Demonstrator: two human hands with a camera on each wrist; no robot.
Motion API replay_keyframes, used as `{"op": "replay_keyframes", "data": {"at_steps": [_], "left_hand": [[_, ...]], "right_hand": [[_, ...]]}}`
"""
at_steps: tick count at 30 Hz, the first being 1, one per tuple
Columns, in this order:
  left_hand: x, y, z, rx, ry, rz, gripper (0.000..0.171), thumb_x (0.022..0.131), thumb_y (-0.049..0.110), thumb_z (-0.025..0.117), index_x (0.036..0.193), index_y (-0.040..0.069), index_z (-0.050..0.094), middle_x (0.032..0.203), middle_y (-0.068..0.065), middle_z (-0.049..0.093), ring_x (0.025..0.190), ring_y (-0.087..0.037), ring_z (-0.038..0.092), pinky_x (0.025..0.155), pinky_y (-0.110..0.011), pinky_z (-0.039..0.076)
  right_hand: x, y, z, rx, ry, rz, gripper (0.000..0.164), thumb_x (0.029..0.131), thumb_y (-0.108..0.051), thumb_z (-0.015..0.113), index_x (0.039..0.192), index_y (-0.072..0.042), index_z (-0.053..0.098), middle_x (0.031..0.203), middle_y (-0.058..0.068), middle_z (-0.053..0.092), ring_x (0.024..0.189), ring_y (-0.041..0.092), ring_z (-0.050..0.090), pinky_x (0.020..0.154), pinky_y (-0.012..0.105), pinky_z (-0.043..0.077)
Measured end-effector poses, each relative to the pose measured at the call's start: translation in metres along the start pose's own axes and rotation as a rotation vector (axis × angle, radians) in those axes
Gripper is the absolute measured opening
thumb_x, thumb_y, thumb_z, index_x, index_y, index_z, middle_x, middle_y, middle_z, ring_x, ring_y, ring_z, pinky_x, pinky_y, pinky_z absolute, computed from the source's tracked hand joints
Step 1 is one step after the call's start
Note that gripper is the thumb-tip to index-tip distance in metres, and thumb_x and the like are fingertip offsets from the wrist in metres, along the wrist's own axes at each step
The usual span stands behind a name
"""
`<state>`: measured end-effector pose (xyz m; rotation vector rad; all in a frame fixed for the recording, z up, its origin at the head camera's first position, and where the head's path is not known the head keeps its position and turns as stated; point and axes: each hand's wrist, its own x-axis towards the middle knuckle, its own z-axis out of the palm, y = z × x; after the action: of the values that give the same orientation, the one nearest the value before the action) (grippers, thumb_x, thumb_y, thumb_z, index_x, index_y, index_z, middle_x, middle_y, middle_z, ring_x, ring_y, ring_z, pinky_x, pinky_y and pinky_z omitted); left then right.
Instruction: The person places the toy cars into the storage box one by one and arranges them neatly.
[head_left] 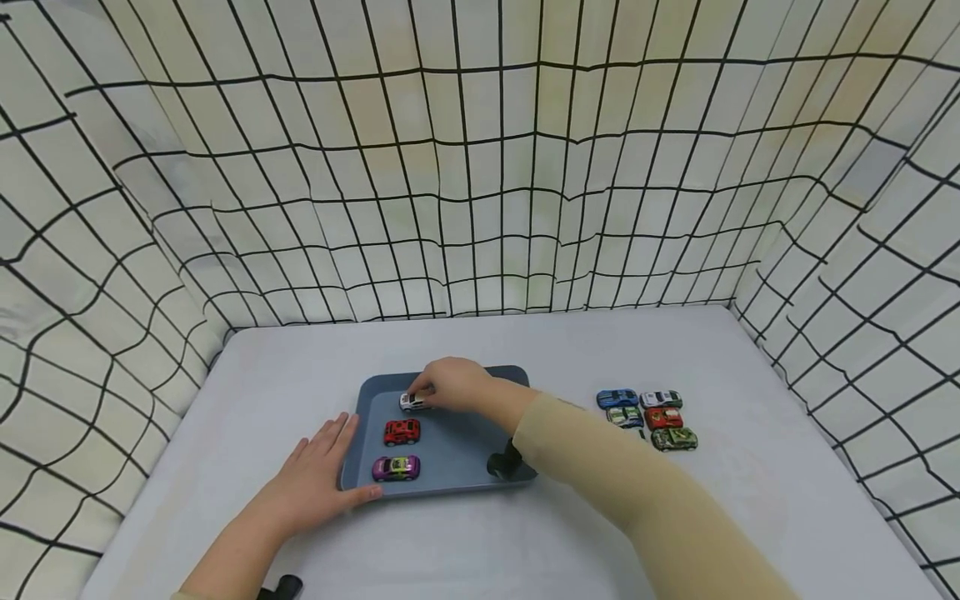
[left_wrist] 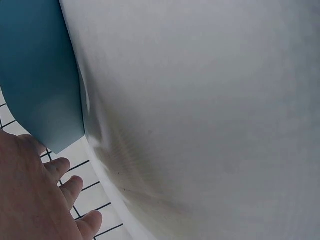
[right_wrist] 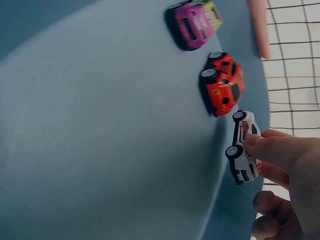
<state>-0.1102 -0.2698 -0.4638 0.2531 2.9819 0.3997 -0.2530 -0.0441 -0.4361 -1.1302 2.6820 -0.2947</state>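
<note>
My right hand (head_left: 459, 385) pinches a white toy car (right_wrist: 244, 150) between thumb and fingers, over the far left part of a blue-grey tray (head_left: 465, 475). Nearer to me in the tray, a red toy car (head_left: 402, 432) and a purple toy car (head_left: 396, 468) line up below the white one along the left side. The left hand (head_left: 322, 471) rests at the tray's left edge with fingers spread, its thumb at the near left corner. In the left wrist view, the fingers (left_wrist: 71, 190) show beside the tray's outer wall (left_wrist: 42, 75).
Right of the tray, several toy cars stand grouped on the white table (head_left: 570, 533), among them a blue car (head_left: 617, 398), a red car (head_left: 663, 418) and a green car (head_left: 674, 439). The right forearm partly covers one. Black-gridded white cloth (head_left: 480, 167) walls the back and sides.
</note>
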Motion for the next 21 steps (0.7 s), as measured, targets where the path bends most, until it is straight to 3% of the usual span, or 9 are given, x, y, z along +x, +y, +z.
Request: {"op": "replay_keyframes", "data": {"at_steps": [12, 18, 21], "left_hand": [[0.000, 0.001, 0.000, -0.011, -0.002, 0.009, 0.125, 0.072, 0.085, 0.058, 0.156, 0.000, 0.022, 0.159, -0.026, 0.025, 0.145, -0.047, 0.023, 0.113, -0.068, 0.017], [-0.002, 0.000, -0.003, -0.006, -0.002, 0.008, 0.123, 0.074, 0.083, 0.059, 0.156, -0.001, 0.021, 0.159, -0.026, 0.024, 0.145, -0.047, 0.022, 0.114, -0.067, 0.017], [-0.002, 0.001, -0.003, -0.011, -0.006, 0.007, 0.122, 0.074, 0.081, 0.061, 0.156, -0.001, 0.022, 0.158, -0.027, 0.025, 0.145, -0.047, 0.022, 0.114, -0.067, 0.017]], "right_hand": [[0.012, -0.007, 0.010, -0.008, -0.023, 0.001, 0.031, 0.097, -0.033, 0.066, 0.128, -0.033, 0.069, 0.120, -0.013, 0.068, 0.094, 0.001, 0.060, 0.077, 0.021, 0.050], [0.020, -0.013, 0.012, -0.031, -0.041, 0.012, 0.032, 0.098, -0.033, 0.065, 0.130, -0.034, 0.067, 0.086, -0.010, 0.064, 0.074, 0.005, 0.051, 0.059, 0.020, 0.037], [0.023, -0.015, 0.013, -0.031, -0.037, 0.007, 0.032, 0.098, -0.032, 0.064, 0.130, -0.034, 0.067, 0.093, -0.011, 0.067, 0.074, 0.004, 0.051, 0.059, 0.019, 0.036]]}}
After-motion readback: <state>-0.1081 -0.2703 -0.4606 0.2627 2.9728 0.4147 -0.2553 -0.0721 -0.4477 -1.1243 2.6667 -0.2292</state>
